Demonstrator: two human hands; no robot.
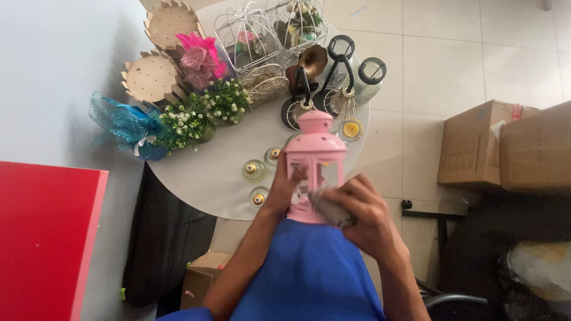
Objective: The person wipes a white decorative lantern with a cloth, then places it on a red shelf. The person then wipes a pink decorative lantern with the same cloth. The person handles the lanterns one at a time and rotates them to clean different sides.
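A round white table [208, 172] carries two wooden crown-edged discs [151, 77], a pink feather bunch [199, 54], two small white-flower pots [205, 116], a blue-wrapped bundle [125, 125], two white wire cages [253, 44], a brass horn [310, 62], black-handled lanterns [342, 71], a yellow candle [351, 129] and three small glass bottles [256, 172].

1. My left hand [284, 189] covers the near left side of the pink lantern [314, 156]; its base is hidden behind my blue shirt [309, 273].
2. The grey cloth [331, 209] is mostly buried under my right hand [367, 219].
3. Beyond my hands, the white wire cages [250, 35] are cut off by the top edge.
4. What they hold is too small to tell.
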